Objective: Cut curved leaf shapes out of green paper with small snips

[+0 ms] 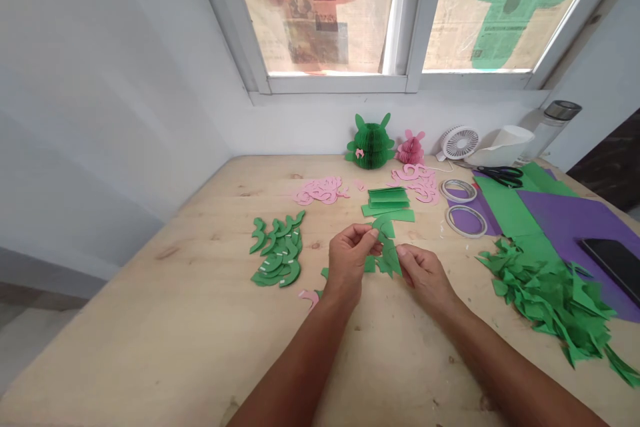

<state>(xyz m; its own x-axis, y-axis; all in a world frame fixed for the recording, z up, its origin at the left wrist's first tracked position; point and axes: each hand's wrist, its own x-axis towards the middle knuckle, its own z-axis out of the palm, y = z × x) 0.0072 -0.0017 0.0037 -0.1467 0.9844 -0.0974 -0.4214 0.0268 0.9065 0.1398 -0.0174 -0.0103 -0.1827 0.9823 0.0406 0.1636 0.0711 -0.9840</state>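
My left hand (349,255) pinches the left side of a cut piece of green paper (387,247) above the middle of the table. My right hand (420,269) grips the lower right edge of this same paper between thumb and fingers. Curved outlines show on the paper. Beneath and beside my left hand lie more green paper bits and a curved pink paper piece (310,297), partly hidden. Just beyond the hands is a stack of folded green paper strips (389,198). To the left sits a pile of curved green cutouts (280,250), some with white strips on them.
Pink paper cutouts (323,191), a green honeycomb paper figure (371,143) and a smaller pink figure (411,147) stand toward the wall. At right are tape rolls (466,221), scissors (500,175), purple sheets (565,213), a phone (613,265) and green scraps (555,300).
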